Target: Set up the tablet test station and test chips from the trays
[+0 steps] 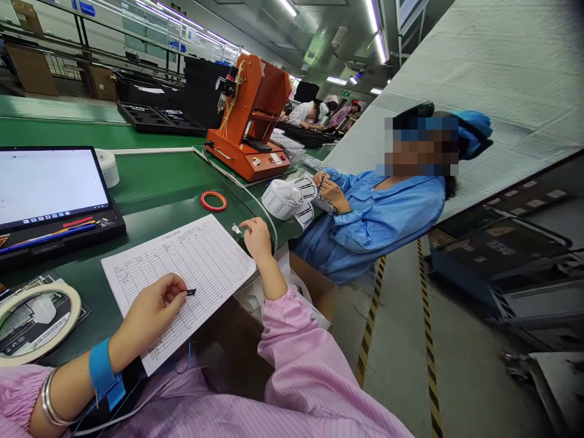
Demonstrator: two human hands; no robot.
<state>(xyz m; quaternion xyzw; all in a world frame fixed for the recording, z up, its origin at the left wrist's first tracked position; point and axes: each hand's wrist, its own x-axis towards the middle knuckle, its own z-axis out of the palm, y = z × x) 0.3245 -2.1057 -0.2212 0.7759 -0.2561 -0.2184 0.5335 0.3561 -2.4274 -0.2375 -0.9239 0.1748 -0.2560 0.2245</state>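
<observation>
My left hand [159,304] pinches a small flat black piece [190,292] between thumb and fingertips, just above a stack of printed table forms [214,255]. A blue wrist strap [103,368] is around my left wrist. To the right, my right hand [258,240] is at the stack's upper right edge, fingers curled. Its fingertips are at a small silvery-white piece [236,229] and seem to grip its edge. The exact kind of both small pieces is too small to tell.
A tablet [50,188] stands left, above a roll of cream tape [75,304]. A red tape ring [213,201] lies beyond the forms. An orange press [250,128] stands behind, near white cut sheets [285,198]. A co-worker in blue [378,213] sits at right, holding something small.
</observation>
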